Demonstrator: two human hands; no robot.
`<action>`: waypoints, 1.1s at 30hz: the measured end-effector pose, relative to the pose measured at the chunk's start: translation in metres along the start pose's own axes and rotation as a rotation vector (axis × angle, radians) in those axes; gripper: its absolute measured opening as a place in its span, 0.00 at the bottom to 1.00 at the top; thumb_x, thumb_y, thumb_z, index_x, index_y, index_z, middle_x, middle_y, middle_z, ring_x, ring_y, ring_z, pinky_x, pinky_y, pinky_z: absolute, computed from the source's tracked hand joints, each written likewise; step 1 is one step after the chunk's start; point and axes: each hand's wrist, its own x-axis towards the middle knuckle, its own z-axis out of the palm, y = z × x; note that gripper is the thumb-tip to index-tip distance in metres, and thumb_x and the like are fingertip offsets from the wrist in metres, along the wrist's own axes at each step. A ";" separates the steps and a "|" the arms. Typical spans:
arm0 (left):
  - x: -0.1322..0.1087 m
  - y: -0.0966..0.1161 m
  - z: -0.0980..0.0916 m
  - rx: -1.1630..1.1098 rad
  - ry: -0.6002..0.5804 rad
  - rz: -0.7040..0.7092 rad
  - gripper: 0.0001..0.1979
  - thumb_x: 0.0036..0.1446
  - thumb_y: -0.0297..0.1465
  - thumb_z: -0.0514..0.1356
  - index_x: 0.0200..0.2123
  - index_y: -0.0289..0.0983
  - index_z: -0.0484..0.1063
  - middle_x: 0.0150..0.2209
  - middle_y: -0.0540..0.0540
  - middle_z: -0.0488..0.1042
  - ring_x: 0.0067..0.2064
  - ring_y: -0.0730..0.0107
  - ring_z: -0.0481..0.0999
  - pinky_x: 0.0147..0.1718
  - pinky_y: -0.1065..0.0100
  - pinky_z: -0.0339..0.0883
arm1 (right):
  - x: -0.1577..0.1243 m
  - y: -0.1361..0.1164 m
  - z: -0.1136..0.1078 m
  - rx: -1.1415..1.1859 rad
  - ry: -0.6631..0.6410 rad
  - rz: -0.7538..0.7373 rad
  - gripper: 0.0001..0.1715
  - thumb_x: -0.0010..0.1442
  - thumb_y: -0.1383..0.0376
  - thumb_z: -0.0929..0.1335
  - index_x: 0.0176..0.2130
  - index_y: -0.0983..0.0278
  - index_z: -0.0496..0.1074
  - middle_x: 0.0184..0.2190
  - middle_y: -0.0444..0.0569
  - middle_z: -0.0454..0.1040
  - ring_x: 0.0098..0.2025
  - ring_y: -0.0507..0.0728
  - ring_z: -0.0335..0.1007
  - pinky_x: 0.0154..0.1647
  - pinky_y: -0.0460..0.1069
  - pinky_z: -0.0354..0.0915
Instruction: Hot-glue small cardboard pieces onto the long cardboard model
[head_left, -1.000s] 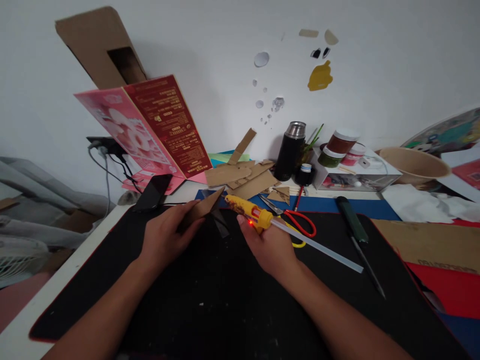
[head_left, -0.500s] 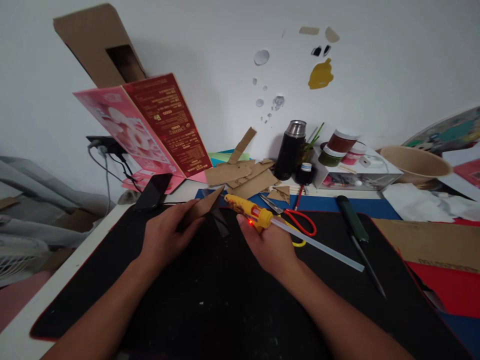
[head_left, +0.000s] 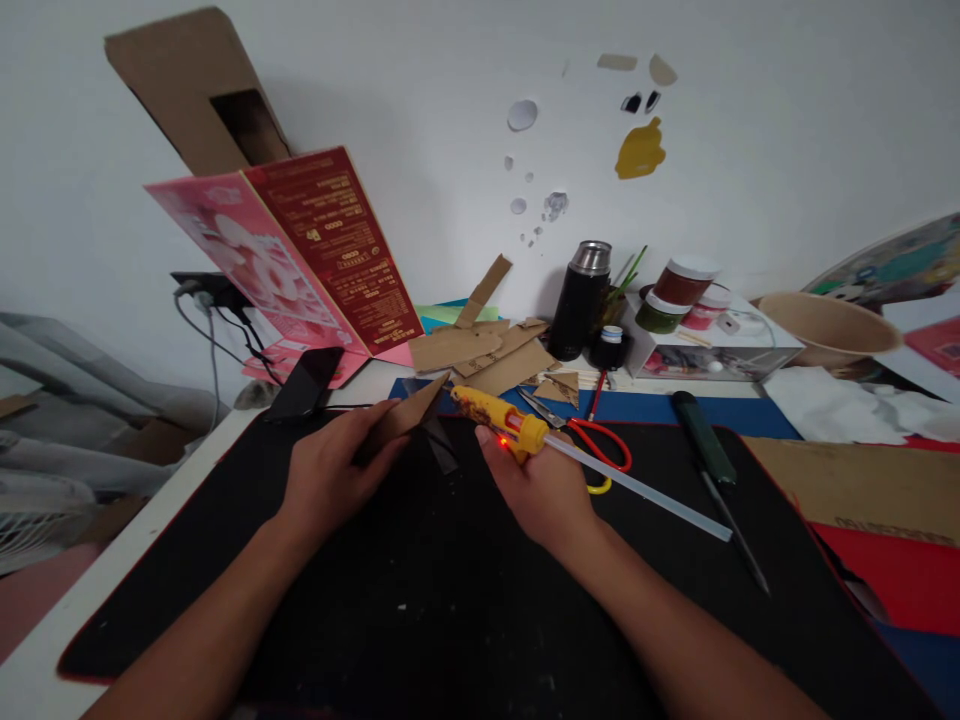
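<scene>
My left hand (head_left: 334,465) is closed on a folded piece of cardboard (head_left: 409,412), fingers behind it and thumb in front. In my right hand (head_left: 544,490) is a yellow hot glue gun (head_left: 491,410) with a red light lit on its side. A long translucent glue stick (head_left: 645,488) sticks out of its back end toward the lower right. The gun's nozzle points left, close to the upper edge of the cardboard; whether it touches cannot be made out. Scissors (head_left: 600,440) with red and yellow handles lie behind my right hand.
A black mat (head_left: 450,620) covers the desk. Cardboard scraps (head_left: 510,365), a black thermos (head_left: 581,300) and a paint bottle (head_left: 609,345) stand along the wall. A phone (head_left: 306,385) lies at left; a green-handled tool (head_left: 705,440) lies at right, near a bowl (head_left: 825,325).
The glue gun and my right hand have shifted very slightly to the right. My left hand and the cardboard hold the same place.
</scene>
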 end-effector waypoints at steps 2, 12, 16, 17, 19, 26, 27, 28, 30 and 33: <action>0.000 0.000 0.000 0.004 0.004 0.004 0.19 0.69 0.41 0.61 0.58 0.39 0.74 0.45 0.43 0.86 0.41 0.57 0.87 0.38 0.63 0.78 | 0.000 0.000 0.000 0.002 0.002 -0.009 0.23 0.72 0.54 0.64 0.36 0.62 0.82 0.33 0.56 0.86 0.37 0.66 0.85 0.37 0.55 0.74; 0.000 -0.001 0.000 -0.005 0.014 0.018 0.18 0.68 0.39 0.62 0.57 0.39 0.74 0.44 0.41 0.86 0.40 0.57 0.87 0.37 0.62 0.78 | 0.001 -0.001 -0.002 -0.002 -0.007 0.019 0.23 0.72 0.53 0.64 0.37 0.62 0.81 0.34 0.57 0.86 0.35 0.65 0.84 0.36 0.55 0.73; -0.001 -0.001 0.001 -0.010 -0.002 -0.026 0.18 0.68 0.40 0.62 0.58 0.41 0.74 0.44 0.43 0.86 0.41 0.56 0.86 0.39 0.61 0.78 | 0.001 -0.001 -0.001 -0.005 -0.005 0.020 0.23 0.72 0.53 0.63 0.36 0.62 0.81 0.34 0.57 0.86 0.36 0.66 0.84 0.37 0.55 0.73; -0.001 -0.001 0.001 -0.012 -0.005 -0.040 0.18 0.67 0.40 0.62 0.58 0.41 0.74 0.45 0.43 0.86 0.41 0.56 0.86 0.39 0.61 0.79 | 0.001 -0.001 -0.001 -0.003 -0.003 0.018 0.23 0.72 0.53 0.63 0.36 0.62 0.81 0.34 0.57 0.86 0.36 0.65 0.84 0.37 0.55 0.73; -0.001 -0.001 0.001 -0.016 -0.013 -0.055 0.18 0.67 0.40 0.61 0.58 0.42 0.75 0.45 0.43 0.86 0.42 0.56 0.86 0.40 0.60 0.79 | 0.000 -0.001 0.000 0.000 -0.005 0.011 0.23 0.72 0.53 0.63 0.36 0.62 0.81 0.33 0.56 0.85 0.36 0.65 0.84 0.37 0.55 0.74; -0.001 -0.001 0.002 -0.014 -0.028 -0.098 0.18 0.67 0.42 0.61 0.56 0.43 0.75 0.46 0.43 0.86 0.43 0.54 0.86 0.41 0.60 0.78 | -0.001 -0.002 0.001 -0.014 -0.010 0.007 0.24 0.72 0.52 0.63 0.42 0.63 0.82 0.35 0.57 0.86 0.39 0.67 0.85 0.37 0.55 0.75; -0.001 -0.001 0.002 -0.013 -0.028 -0.095 0.18 0.67 0.41 0.61 0.56 0.43 0.75 0.46 0.43 0.86 0.43 0.54 0.86 0.41 0.60 0.78 | -0.002 -0.002 0.001 -0.018 -0.013 0.002 0.24 0.72 0.52 0.63 0.42 0.63 0.83 0.34 0.56 0.86 0.38 0.67 0.85 0.37 0.55 0.75; 0.000 -0.001 0.001 -0.013 -0.029 -0.091 0.18 0.67 0.41 0.60 0.56 0.43 0.75 0.46 0.43 0.86 0.43 0.54 0.86 0.41 0.60 0.78 | -0.002 -0.002 0.002 -0.021 -0.012 -0.004 0.24 0.72 0.52 0.63 0.42 0.63 0.83 0.34 0.56 0.86 0.38 0.67 0.86 0.37 0.55 0.75; 0.000 -0.001 0.001 -0.010 -0.030 -0.080 0.18 0.67 0.41 0.60 0.56 0.42 0.74 0.46 0.43 0.86 0.43 0.55 0.86 0.40 0.61 0.78 | -0.002 -0.002 0.002 -0.020 -0.009 -0.007 0.23 0.72 0.53 0.64 0.43 0.63 0.83 0.34 0.55 0.86 0.38 0.66 0.86 0.37 0.53 0.75; 0.000 -0.001 0.000 0.000 -0.025 -0.064 0.18 0.68 0.41 0.60 0.57 0.40 0.74 0.46 0.42 0.86 0.42 0.55 0.87 0.39 0.61 0.78 | -0.003 -0.002 0.002 -0.014 -0.011 0.001 0.22 0.72 0.53 0.65 0.43 0.62 0.83 0.35 0.55 0.86 0.39 0.65 0.86 0.38 0.53 0.75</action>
